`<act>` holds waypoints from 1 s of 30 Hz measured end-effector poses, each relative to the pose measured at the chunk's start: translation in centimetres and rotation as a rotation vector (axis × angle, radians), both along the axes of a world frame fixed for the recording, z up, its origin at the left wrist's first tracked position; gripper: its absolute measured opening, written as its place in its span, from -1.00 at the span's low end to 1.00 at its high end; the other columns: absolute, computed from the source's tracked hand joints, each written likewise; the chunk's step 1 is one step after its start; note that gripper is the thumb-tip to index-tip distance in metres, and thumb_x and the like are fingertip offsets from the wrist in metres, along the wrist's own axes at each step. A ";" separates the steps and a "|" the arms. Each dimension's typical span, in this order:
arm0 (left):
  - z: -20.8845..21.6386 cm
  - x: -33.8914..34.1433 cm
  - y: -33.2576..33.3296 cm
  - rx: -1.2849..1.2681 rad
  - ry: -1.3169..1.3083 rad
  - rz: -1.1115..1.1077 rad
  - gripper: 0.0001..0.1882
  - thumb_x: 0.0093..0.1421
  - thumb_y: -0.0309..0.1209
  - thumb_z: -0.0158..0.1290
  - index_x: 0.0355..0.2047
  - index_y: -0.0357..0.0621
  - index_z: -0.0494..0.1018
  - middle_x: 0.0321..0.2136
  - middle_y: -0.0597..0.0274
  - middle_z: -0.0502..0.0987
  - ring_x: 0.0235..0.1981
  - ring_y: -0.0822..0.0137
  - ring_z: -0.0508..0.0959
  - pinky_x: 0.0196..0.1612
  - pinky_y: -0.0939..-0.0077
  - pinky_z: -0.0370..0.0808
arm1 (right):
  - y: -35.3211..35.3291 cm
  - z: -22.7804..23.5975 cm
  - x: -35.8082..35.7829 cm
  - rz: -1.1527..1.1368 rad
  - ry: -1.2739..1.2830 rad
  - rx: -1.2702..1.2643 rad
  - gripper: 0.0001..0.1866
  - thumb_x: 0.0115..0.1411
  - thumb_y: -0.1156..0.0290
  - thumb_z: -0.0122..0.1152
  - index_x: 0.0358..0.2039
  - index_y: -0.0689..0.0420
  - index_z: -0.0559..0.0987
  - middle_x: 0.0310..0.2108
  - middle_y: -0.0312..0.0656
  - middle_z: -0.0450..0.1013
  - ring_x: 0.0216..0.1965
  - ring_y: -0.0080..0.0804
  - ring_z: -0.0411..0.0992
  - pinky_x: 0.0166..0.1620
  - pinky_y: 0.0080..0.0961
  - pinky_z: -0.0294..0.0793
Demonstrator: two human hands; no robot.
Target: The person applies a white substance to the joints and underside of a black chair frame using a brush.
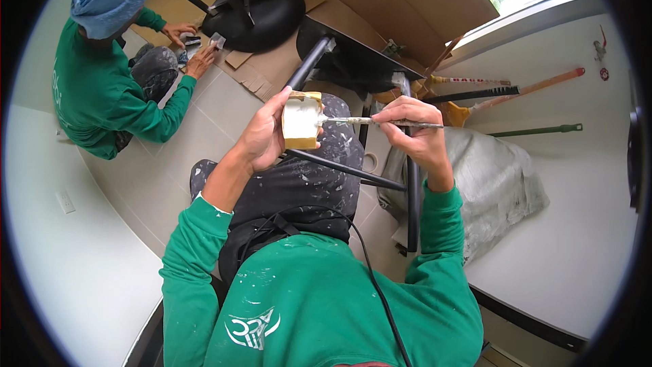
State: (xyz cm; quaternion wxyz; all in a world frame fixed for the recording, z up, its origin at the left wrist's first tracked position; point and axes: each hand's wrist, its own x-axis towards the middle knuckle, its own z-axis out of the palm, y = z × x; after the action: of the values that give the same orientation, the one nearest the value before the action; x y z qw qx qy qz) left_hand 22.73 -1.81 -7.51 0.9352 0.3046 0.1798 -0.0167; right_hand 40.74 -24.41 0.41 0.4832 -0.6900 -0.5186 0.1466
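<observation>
Because the left hand [263, 137] clasped a yellow-walled tub [300, 143] of white paint [299, 119] above dark trousers [299, 187] while the right hand [419, 134] pinched a slender, white-smeared brush [352, 120] against it, tilting risked spills.

I had both arms out ahead of my chest, elbows bent, hands almost level and a little apart. My left forearm [197, 228] slanted up and inward, the left wrist [229, 175] bare beyond its cuff. My left hand [265, 137] was curled in a grip, its thumb [279, 100] pointing upward and its far side mostly hidden. My right forearm [441, 219] rose more steeply, and my right hand [422, 137] turned inward from the wrist, fingers bent, thumb and forefinger drawn into a firm pinch toward the left.
</observation>
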 end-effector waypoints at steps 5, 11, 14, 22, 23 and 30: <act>-0.1 0.0 -0.1 0.004 -0.012 -0.005 -0.36 0.56 0.05 -0.32 0.27 -0.24 0.39 0.07 0.01 0.58 -0.12 0.08 0.68 -0.13 0.08 0.71 | -0.5 0.1 0.3 -0.005 -0.002 0.001 -0.77 0.02 0.64 0.33 -0.28 0.22 0.78 -0.39 -0.17 0.64 -0.39 -0.48 0.55 -0.32 -0.56 0.51; -0.2 0.0 -0.1 -0.001 -0.007 -0.012 -0.37 0.57 0.04 -0.33 0.26 -0.25 0.40 0.08 0.00 0.57 -0.13 0.08 0.68 -0.12 0.08 0.71 | -1.1 0.0 0.3 -0.054 0.123 -0.022 -0.81 0.10 0.59 0.37 -0.24 0.24 0.78 -0.38 -0.19 0.64 -0.35 -0.52 0.56 -0.28 -0.58 0.50; 0.1 0.0 -0.1 0.007 0.007 0.005 -0.37 0.57 0.03 -0.33 0.24 -0.26 0.40 0.07 0.00 0.58 -0.14 0.08 0.68 -0.13 0.07 0.71 | -0.8 -1.0 0.1 -0.068 0.239 -0.048 -0.84 0.19 0.55 0.38 -0.21 0.26 0.77 -0.38 -0.22 0.64 -0.32 -0.56 0.55 -0.25 -0.57 0.49; -0.9 0.6 0.7 0.073 0.001 0.176 -0.39 0.55 0.04 -0.30 0.20 -0.23 0.42 0.05 0.03 0.58 -0.10 0.07 0.67 -0.05 0.03 0.68 | -1.3 -8.1 4.9 -0.387 0.425 0.214 -0.75 0.41 0.48 0.17 -0.03 0.32 0.71 -0.25 -0.11 0.68 -0.28 -0.53 0.60 -0.15 -0.60 0.61; -1.0 0.6 0.9 0.094 0.011 0.199 -0.40 0.55 0.04 -0.30 0.20 -0.22 0.43 0.06 0.04 0.58 -0.10 0.08 0.67 -0.04 0.03 0.68 | -0.8 -9.3 5.3 -0.385 0.422 0.219 -0.74 0.41 0.50 0.15 -0.01 0.32 0.70 -0.23 -0.11 0.68 -0.26 -0.53 0.61 -0.13 -0.60 0.62; -2.1 0.8 1.3 0.173 0.005 0.196 -0.41 0.57 0.02 -0.36 0.22 -0.19 0.40 0.06 0.06 0.56 -0.06 0.05 0.65 0.00 -0.03 0.65 | 3.0 -14.0 3.5 -0.286 0.022 0.083 -0.67 0.30 0.51 0.17 0.05 0.21 0.67 -0.26 -0.08 0.61 -0.23 -0.25 0.59 -0.15 -0.38 0.54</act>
State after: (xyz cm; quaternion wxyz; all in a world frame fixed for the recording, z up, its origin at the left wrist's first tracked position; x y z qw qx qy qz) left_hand 23.57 -0.53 -9.63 0.9021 0.3653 0.2117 0.0896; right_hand 44.25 -21.39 -13.63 0.5330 -0.7347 -0.4152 0.0621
